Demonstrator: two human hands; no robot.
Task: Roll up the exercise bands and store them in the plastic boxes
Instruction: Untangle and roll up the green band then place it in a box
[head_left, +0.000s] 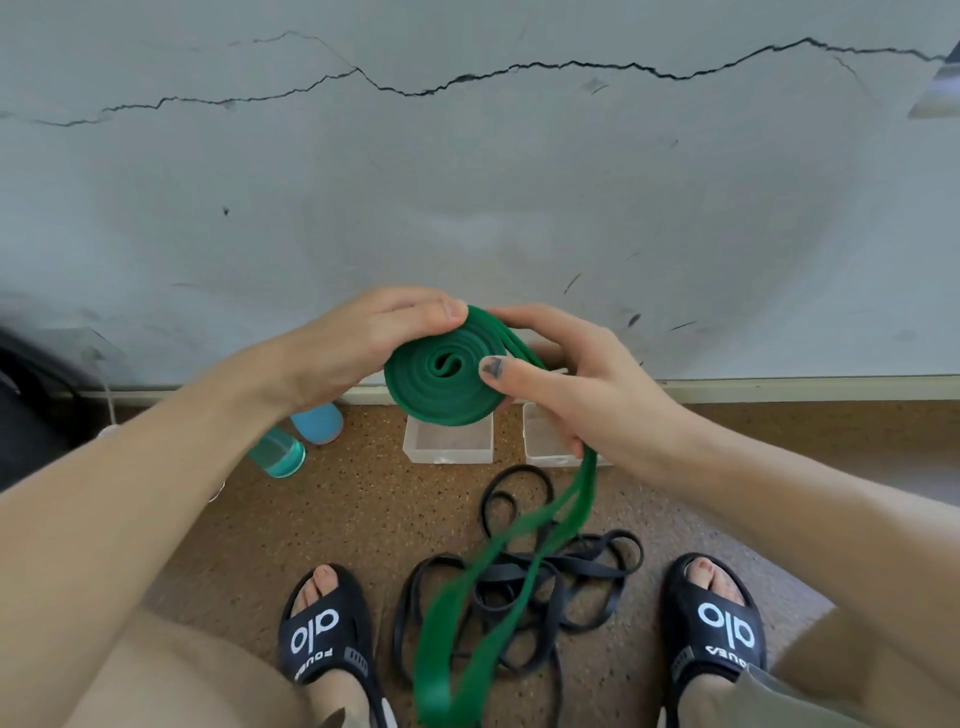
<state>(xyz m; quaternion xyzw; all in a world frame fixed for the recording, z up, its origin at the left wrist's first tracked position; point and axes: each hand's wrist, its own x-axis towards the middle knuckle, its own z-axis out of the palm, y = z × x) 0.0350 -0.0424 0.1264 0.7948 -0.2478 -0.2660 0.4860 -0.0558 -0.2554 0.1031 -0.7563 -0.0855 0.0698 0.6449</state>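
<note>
Two water bottles (291, 441) stand left of the clear plastic boxes (448, 441), which sit on the floor by the cracked wall (467, 182). Above the boxes, the left hand (363, 343) grips the coiled green band (447, 371) at its edge. The right hand (566, 374) pinches the coil, thumb on its face; the loose tail hangs down over tangled black bands (519, 587) in front of the boxes.

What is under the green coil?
Below the green coil stands a clear box that looks empty. The coil hides its far edge. Both hands, left and right, hold the coil.
</note>
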